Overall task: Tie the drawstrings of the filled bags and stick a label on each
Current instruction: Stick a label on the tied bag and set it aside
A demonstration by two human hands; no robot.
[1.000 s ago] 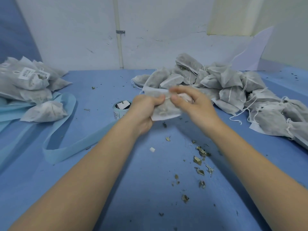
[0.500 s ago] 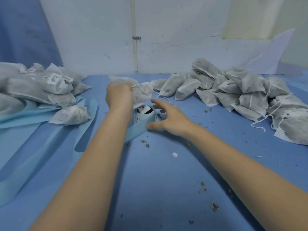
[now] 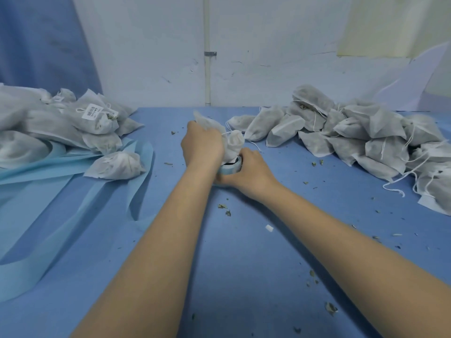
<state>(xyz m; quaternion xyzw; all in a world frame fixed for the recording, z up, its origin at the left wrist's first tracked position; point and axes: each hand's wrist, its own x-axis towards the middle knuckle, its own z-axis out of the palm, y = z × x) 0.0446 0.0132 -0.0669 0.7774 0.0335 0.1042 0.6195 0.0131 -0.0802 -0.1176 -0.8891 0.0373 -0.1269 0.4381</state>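
Surface (image 3: 244, 276): blue cloth-covered, strewn with dried leaf crumbs; carries everything listed below.

Backing strip (image 3: 73, 215): long pale-blue ribbon, spent, looping across the left side of the surface.

Untied bags (image 3: 353, 132): large heap at right, grey-white non-woven pouches, filled, drawstrings trailing loose.

Finished bags (image 3: 61, 128): heap at far left, necks cinched; one shows a white barcode label (image 3: 92, 111) on its upper face.

Left hand (image 3: 202, 145): raised above the centre of the surface, fingers curled round the bag in hand; fingertips hidden behind the hand.

Right hand (image 3: 246, 170): low, just beside the left wrist, fingers wrapped round the label roll. Whether a label is already pinched off cannot be told.

Bag in hand (image 3: 234, 142): centre, gripped at its gathered neck, body hanging against the roll, cord visible at the neck. Judged light, soft and crushable, contents loose and dry; cloth gives under pressure and offers good friction. Best taken at the cinched neck, leaving a flat flank free for the sticker; squeezing the body would likely wrinkle that face.

Label roll (image 3: 230, 167): small, pale-blue rimmed, standing on the surface under the bag, mostly covered by the right hand.
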